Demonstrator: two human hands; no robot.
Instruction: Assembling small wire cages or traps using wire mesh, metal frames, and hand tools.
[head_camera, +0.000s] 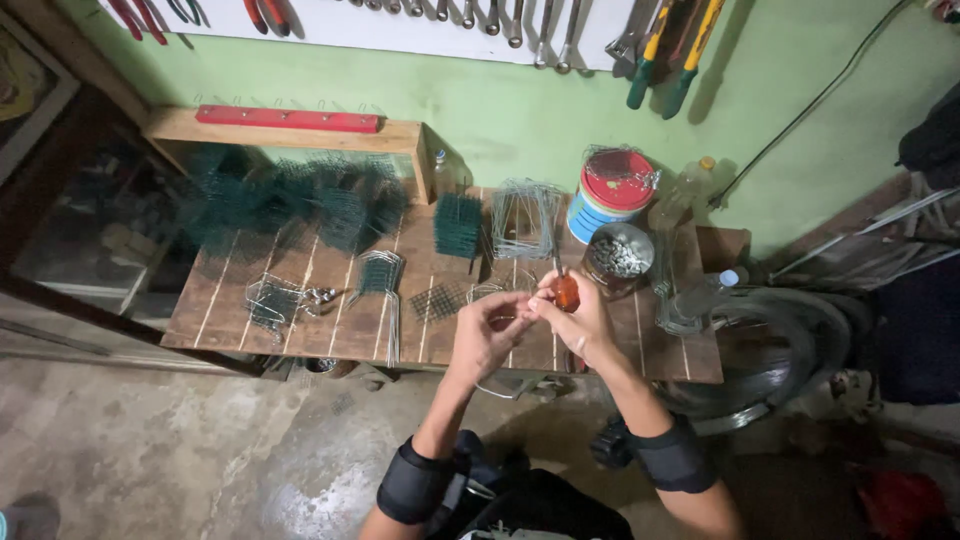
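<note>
Closely paired above the wooden workbench (300, 330), the left hand (487, 335) pinched thin wire (512, 322), probably light, springy and best held near its bend; the right hand (572, 312) gripped orange-handled pliers (565, 290). Beyond lay green mesh pieces (458, 224).

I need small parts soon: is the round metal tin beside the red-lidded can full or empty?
Nearly full: the round metal tin stands open, with small pale pieces heaped inside.

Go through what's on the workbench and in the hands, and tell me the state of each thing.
Left hand: pinching thin wire.
Right hand: gripping an orange-handled tool, upright.
Tin can: lid on, wire on top.
Bowl: full of small metal pieces.
Green mesh block: standing upright.
Wire frame: standing.
</note>
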